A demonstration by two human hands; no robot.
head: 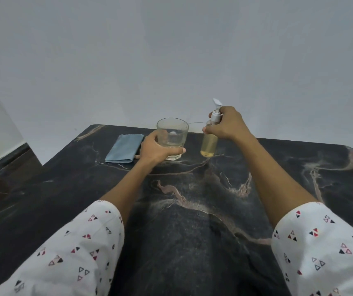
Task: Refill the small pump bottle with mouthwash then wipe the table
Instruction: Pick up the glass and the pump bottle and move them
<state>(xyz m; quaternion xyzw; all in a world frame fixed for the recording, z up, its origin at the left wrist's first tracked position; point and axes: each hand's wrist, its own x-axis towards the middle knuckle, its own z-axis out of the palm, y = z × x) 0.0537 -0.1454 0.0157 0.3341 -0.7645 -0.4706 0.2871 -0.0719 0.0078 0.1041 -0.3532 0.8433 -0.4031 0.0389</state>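
While your right hand (226, 124) pinches the pump (215, 116) on the bottle (209, 144), about two-thirds full and standing on the surface (192, 221), your left hand (157, 149) grips the nearly empty glass (173, 137). Refill: seemingly done. Cloth (124, 148): folded, unused; wiping remains.

Both arms reach forward (left hand (157, 149), right hand (226, 123)), fingers curled.

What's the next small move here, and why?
Probably let go and take the cloth. The pump bottle stands upright, mostly full of yellow liquid, pump on top under the right hand; the glass in the left hand looks nearly empty. Wiping the table remains.
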